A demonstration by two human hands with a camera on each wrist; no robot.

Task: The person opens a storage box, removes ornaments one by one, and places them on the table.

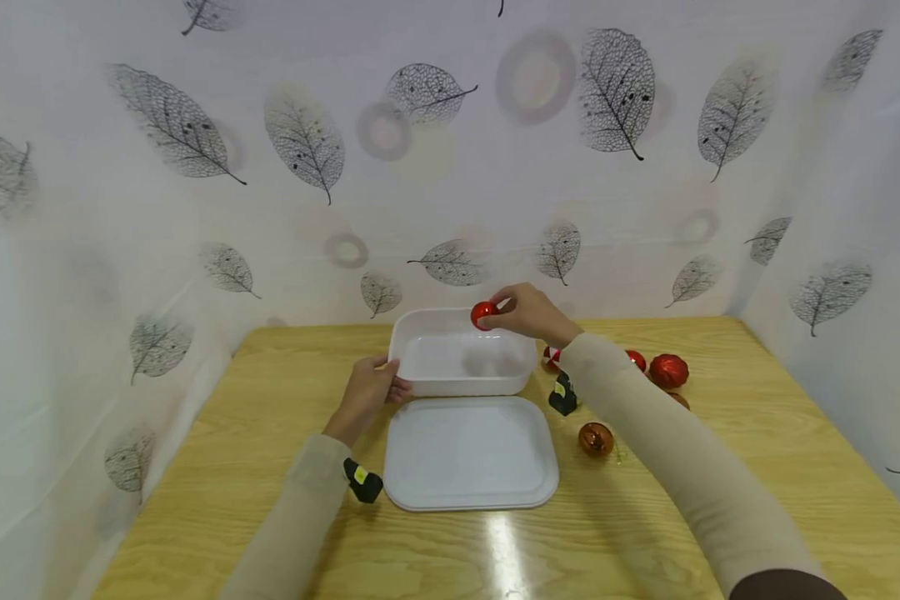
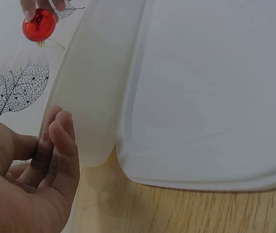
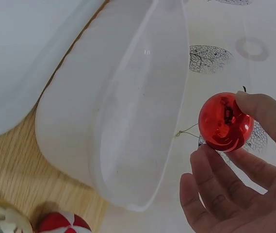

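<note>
A shiny red bauble (image 1: 483, 316) with a thin gold hanging loop is pinched between the thumb and fingers of my right hand (image 1: 532, 314). It hangs over the back of a white plastic container (image 1: 467, 387), whose inside shows bare in the head view. At the container's left front corner, my left hand (image 1: 371, 387) grips the rim, thumb on top and fingers around the outside wall. In the right wrist view the bauble (image 3: 225, 121) is beside the container's rim. A flat white lid (image 1: 471, 454) lies on the table just in front of the container.
Right of the container are a red-and-white bauble (image 1: 551, 358), a copper bauble (image 1: 596, 439) and several red ones, including a ridged one (image 1: 669, 371); my right sleeve partly covers them. A leaf-patterned sheet (image 1: 450, 167) hangs behind the wooden table (image 1: 307, 358).
</note>
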